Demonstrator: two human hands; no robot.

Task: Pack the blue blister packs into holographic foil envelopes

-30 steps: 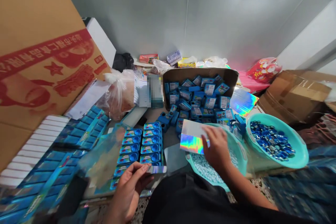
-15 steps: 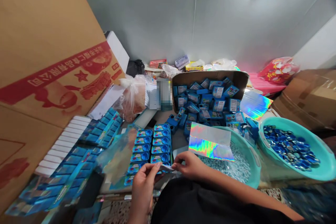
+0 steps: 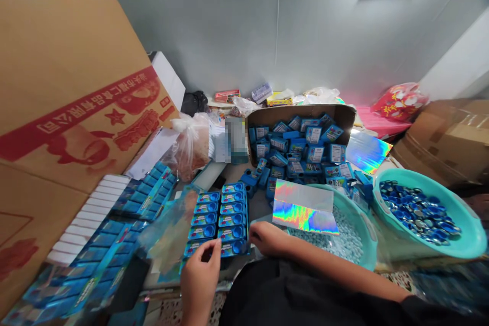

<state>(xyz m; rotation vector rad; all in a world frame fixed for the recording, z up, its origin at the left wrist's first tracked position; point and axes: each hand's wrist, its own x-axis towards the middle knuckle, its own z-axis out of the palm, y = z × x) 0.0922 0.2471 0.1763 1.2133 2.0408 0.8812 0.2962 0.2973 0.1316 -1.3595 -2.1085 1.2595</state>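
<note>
Head view: left hand [image 3: 199, 281], fingers curled on blue packs [image 3: 219, 221]; right hand [image 3: 268, 239], fingers flat alongside; holographic sheet [image 3: 304, 213] beyond.

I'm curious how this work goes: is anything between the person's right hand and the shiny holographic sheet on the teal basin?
Nothing visible stands in the way. The right hand rests beside the blue card packs, just below the near edge of the holographic sheet, which lies over the teal basin of pale beads.

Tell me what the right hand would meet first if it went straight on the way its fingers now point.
The right hand points left, so it would most likely meet the rows of blue packs first; its fingertips look at their edge, though depth is unclear.
</note>
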